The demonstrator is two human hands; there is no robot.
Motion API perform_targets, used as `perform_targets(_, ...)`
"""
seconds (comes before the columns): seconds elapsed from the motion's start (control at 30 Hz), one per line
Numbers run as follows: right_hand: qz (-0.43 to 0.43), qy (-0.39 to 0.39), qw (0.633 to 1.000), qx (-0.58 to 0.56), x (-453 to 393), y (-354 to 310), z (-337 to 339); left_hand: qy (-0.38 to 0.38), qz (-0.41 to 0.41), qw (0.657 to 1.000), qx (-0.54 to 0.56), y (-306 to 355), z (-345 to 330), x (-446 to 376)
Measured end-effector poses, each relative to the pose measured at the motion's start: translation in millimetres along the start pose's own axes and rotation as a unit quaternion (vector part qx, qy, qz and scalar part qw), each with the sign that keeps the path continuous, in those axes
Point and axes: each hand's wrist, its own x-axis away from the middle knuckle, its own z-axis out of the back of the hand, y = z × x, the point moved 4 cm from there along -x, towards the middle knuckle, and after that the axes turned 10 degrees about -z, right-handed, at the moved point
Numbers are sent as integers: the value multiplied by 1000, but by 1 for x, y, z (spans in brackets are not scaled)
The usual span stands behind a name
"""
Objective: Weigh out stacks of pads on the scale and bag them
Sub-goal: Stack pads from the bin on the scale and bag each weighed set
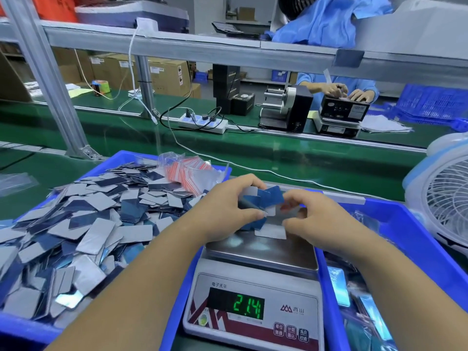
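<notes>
Head view: a loose bunch of pads (266, 198) is held above the steel pan of the scale (255, 287), gripped from both sides. The left hand (228, 211) is curled round the bunch, thumb underneath and fingers over the top, so its grip is clamped on the pads; the right hand (307, 219) pinches the right edge of the same bunch between thumb and fingertips. The pads are thin flat rectangles with rounded corners, matte grey on one face and glossy blue on the other, and they are fanned untidily. One white-grey pad (270, 233) lies flat on the brushed metal pan, just below the hands. The scale is a white plastic box with a dark red front panel, and green digits are shown on its display (247, 305); the reading looks like 21.4, though the decimal point is blurred. At the left, a blue plastic bin (106, 163) is heaped with many more pads, lying at all angles. At its far edge a clear crinkled bag (187, 173) of small red-striped pouches is seen. At the right, a second blue bin (410, 224) holds shiny clear-wrapped packs. Beyond it stands a white fan (445, 206) with a wire grille. A green matte tabletop (278, 153) lies under everything.
</notes>
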Motion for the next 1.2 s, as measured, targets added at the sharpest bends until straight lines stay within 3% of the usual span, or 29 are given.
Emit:
perform_targets(0.13, -1, -19, 991, 136, 1, -1, -12, 27, -2, 1000, 0, -6, 9, 4)
perform_targets(0.33, -48, -7, 996, 80, -2, 6, -11, 4, -18, 1000, -22, -4, 5, 6)
perform_targets(0.53, -70, 134, 989, -2, -9, 16, 7, 7, -42, 999, -20, 0, 2, 7)
perform_targets(0.67, 15, 81, 996, -38, -4, -1, -8, -4, -45, 998, -32, 0, -6, 6)
perform_targets(0.93, 82, -24, 996, -37, 7, -20, -24, -29, -38, 998, -50, -5, -10, 5)
perform_targets(1.2, 110, 28, 992, 55, 3, -19, -29, -62, -19, 998, 17, -2, -17, 4)
